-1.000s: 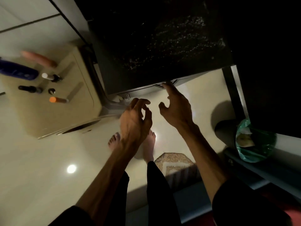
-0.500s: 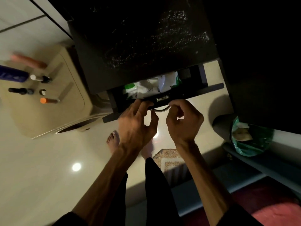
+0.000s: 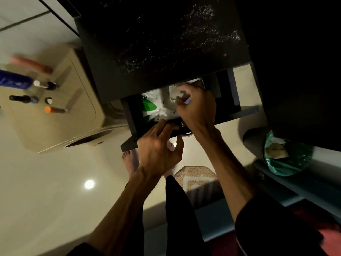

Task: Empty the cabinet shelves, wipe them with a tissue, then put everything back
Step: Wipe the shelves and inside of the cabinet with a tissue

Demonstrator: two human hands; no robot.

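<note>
Two hands | left hand (image 3: pixel 158 150) grips drawer front (image 3: pixel 175 131) | right hand (image 3: pixel 198 106) pinches tissue pack (image 3: pixel 156 106) inside drawer

To your left, a beige appliance lid (image 3: pixel 55 115) carries a blue bottle (image 3: pixel 15 81), a pink tube (image 3: pixel 31 64), a black bottle (image 3: pixel 23 98) and an orange-capped tube (image 3: pixel 55 109), all lying down. Your bare foot (image 3: pixel 130 161) stands on glossy tile. At right, a green-lined bin (image 3: pixel 287 159); between, a patterned mat (image 3: pixel 195 175).
</note>
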